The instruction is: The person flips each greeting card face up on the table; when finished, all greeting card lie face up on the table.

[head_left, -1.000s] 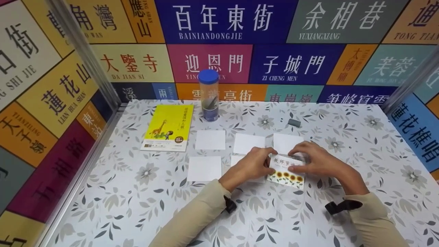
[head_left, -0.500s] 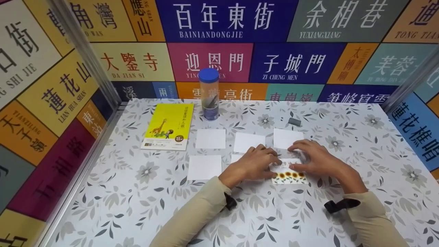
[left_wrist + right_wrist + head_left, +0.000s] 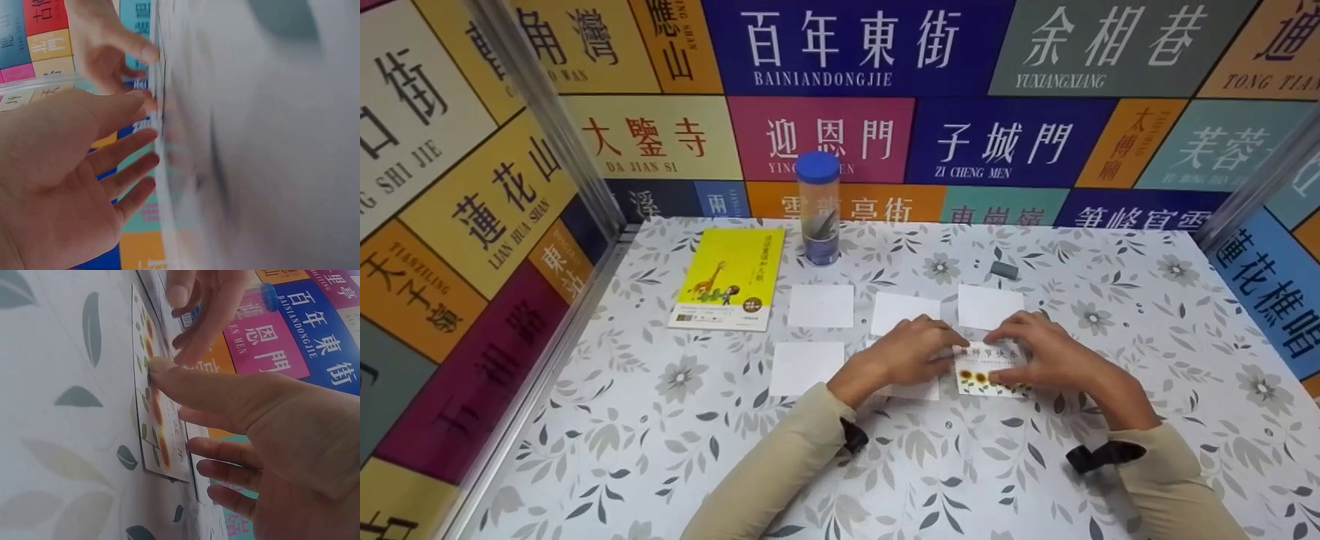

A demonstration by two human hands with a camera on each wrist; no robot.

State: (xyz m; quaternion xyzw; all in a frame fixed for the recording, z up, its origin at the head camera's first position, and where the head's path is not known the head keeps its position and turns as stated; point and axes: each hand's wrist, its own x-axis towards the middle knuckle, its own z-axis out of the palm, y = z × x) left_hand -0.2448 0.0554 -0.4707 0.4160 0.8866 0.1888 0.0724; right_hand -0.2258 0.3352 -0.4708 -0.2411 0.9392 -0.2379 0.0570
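Observation:
A white greeting card [image 3: 973,361] with printed characters and a row of sunflowers lies flat on the table, just below a blank white card [image 3: 988,300]. My left hand [image 3: 911,351] is at its left edge, a fingertip by the upper left corner; in the left wrist view the fingers look loosely extended. My right hand [image 3: 1050,354] reaches over the card from the right. Its thumb [image 3: 174,379] rests on the sunflowers, while the other fingers extend past the card's top edge. Another white card [image 3: 911,388] is partly hidden under my left hand.
More blank white cards [image 3: 808,369] lie in rows to the left. A yellow book [image 3: 731,274] is at the far left, and a clear tube with a blue lid [image 3: 819,210] stands behind. Near the back right sits a small grey cylinder [image 3: 1004,270]. Patterned panels [image 3: 825,139] wall the table in.
The sunflower card, tilted a second ago, now lies nearly straight and slightly further up the table. My left hand's thumb has come off its edge; the right thumb has shifted onto the flowers.

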